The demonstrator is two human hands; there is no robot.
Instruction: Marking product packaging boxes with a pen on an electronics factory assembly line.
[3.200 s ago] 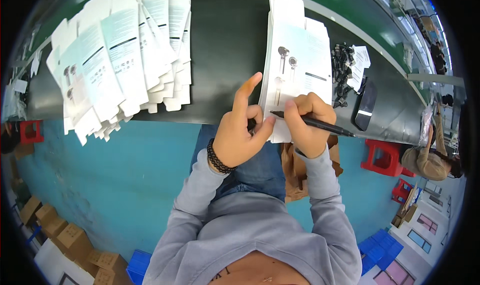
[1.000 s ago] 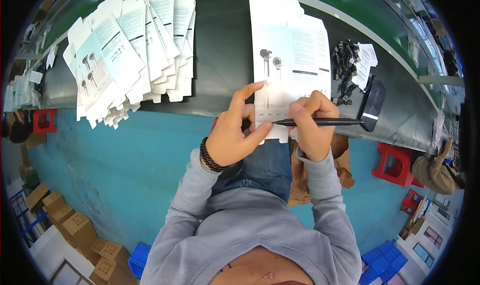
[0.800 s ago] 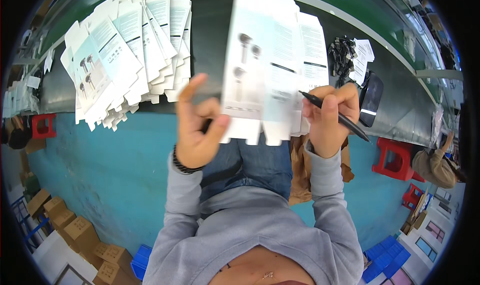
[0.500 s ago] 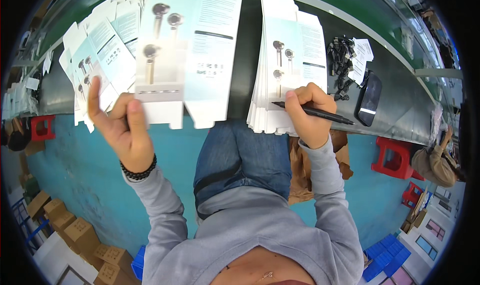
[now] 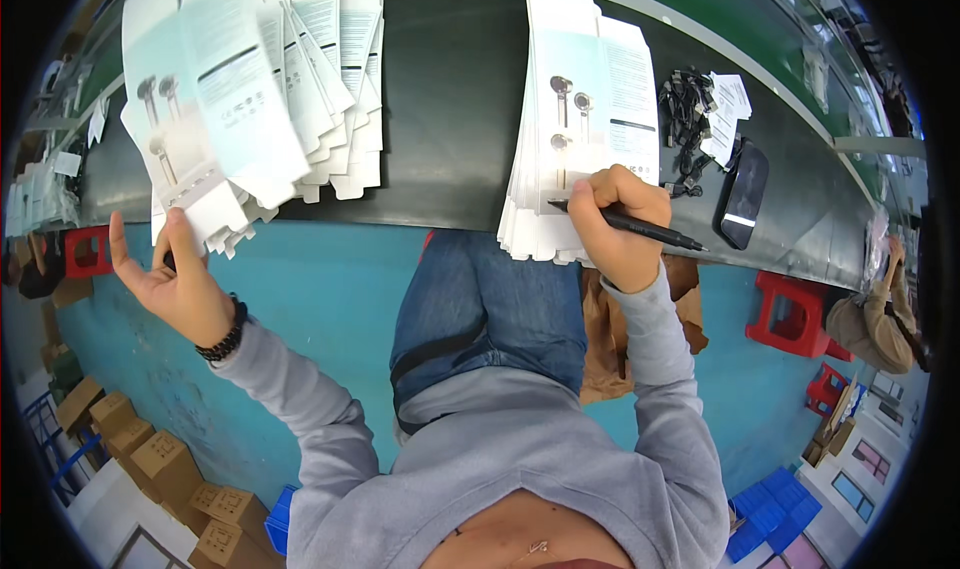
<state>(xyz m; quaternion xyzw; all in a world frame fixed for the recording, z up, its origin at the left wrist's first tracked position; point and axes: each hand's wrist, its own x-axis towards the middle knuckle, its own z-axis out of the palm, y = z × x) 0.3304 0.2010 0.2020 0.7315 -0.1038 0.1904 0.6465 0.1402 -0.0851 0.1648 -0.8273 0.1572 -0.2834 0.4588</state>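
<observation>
At the left edge of the table, my left hand (image 5: pixel 183 287) has its thumb at the bottom flap of an unfolded, flat printed carton (image 5: pixel 165 79), with its forefinger stretched out. That white and pale-blue carton lies slanted over a loose heap of similar flat cartons (image 5: pixel 360 99). My right hand (image 5: pixel 625 224) grips a black pen (image 5: pixel 652 231), its tip pointing left over the lower part of a neater stack of flat cartons (image 5: pixel 575 89). Earphones are pictured on the cartons. The curled fingers rest at the stack's lower right.
Right of the stack lie bundled black cables (image 5: pixel 685 119), white paper slips (image 5: pixel 725 119) and a dark, rounded device (image 5: pixel 742 194). Red stools (image 5: pixel 785 314) stand beyond the table's near edge. Brown paper (image 5: pixel 600 339) is by my legs, and cardboard boxes (image 5: pixel 165 464) sit lower left.
My left hand has moved left with the flat carton, from the middle of the table onto the left heap. The right hand and its pen have barely shifted.
</observation>
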